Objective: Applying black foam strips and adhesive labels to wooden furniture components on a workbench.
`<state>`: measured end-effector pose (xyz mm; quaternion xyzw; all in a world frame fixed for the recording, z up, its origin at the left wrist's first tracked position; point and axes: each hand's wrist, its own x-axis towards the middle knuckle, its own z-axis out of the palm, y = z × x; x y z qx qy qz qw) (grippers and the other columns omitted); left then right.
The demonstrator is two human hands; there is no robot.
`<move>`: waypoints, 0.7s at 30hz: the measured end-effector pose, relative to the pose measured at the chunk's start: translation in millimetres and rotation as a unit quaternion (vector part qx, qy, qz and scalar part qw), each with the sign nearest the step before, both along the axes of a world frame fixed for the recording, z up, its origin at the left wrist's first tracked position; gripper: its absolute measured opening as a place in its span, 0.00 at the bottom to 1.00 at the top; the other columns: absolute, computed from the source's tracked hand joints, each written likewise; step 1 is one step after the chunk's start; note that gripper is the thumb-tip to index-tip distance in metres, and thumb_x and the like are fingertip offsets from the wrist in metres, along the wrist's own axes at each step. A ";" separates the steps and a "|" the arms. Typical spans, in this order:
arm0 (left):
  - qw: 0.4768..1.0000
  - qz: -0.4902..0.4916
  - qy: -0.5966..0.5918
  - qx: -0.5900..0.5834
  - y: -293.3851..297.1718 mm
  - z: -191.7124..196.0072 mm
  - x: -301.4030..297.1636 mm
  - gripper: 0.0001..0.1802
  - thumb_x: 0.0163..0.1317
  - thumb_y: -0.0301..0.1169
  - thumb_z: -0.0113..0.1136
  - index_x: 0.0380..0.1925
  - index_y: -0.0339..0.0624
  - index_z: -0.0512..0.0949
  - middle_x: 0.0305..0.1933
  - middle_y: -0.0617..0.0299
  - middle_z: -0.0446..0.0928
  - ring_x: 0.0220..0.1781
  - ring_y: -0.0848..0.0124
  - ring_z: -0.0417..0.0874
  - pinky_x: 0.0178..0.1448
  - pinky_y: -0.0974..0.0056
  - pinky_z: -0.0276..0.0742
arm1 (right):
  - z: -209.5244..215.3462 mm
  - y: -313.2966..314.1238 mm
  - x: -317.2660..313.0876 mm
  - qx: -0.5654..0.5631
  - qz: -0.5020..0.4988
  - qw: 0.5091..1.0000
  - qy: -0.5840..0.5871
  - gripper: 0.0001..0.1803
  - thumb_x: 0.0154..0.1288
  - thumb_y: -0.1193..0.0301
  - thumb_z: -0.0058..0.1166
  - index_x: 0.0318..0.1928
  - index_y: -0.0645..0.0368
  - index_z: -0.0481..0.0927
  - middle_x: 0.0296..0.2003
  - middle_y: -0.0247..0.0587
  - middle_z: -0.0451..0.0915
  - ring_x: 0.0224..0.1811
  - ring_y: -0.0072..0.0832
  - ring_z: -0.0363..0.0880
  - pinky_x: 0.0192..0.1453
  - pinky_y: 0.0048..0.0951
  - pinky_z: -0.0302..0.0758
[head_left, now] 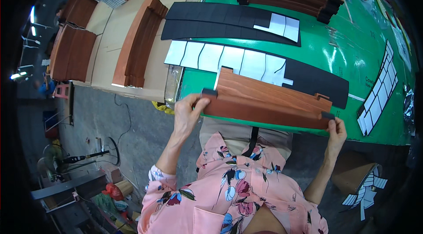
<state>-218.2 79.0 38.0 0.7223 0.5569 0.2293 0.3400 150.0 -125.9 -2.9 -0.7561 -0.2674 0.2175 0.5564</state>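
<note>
Hands on both ends: my left hand (187,113) pinches the left end of the wood-grain panel (264,102), my right hand (337,129) pinches the right end by a small black pad (328,115). Panel's long axis runs left-right across the near edge of the green table (335,53), fingers closed narrow on it.

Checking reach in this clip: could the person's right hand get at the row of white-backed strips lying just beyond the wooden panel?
Probably yes. The right hand pinches the wooden panel's right end, and the white-backed strips lie flat just behind it on the green table. Only the held panel is in between.
</note>
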 end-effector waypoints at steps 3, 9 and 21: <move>0.999 -0.006 0.017 0.039 28.8 4.7 21.4 0.16 0.58 0.40 0.59 0.30 0.34 0.79 0.21 0.52 0.75 0.21 0.61 0.76 0.28 0.60 0.69 | 14.2 26.9 11.9 -0.046 -0.012 0.999 -0.025 0.10 0.63 0.69 0.55 0.37 0.65 0.77 0.24 0.27 0.71 0.24 0.13 0.65 0.29 0.16 0.62; 0.970 -0.069 0.164 0.167 54.5 -7.0 35.8 0.22 0.59 0.46 0.56 0.30 0.33 0.80 0.18 0.51 0.75 0.22 0.57 0.79 0.30 0.58 0.73 | 11.4 49.9 28.3 -0.148 0.014 0.987 -0.064 0.15 0.63 0.63 0.56 0.38 0.65 0.77 0.23 0.30 0.72 0.24 0.14 0.68 0.27 0.18 0.64; 0.992 -0.104 0.025 -0.074 42.1 -34.5 22.9 0.24 0.65 0.43 0.48 0.45 0.29 0.73 0.35 0.39 0.76 0.39 0.51 0.79 0.42 0.55 0.74 | 10.9 37.7 20.4 -0.122 0.116 0.983 0.076 0.23 0.69 0.56 0.46 0.50 0.64 0.73 0.39 0.33 0.75 0.43 0.19 0.72 0.47 0.25 0.71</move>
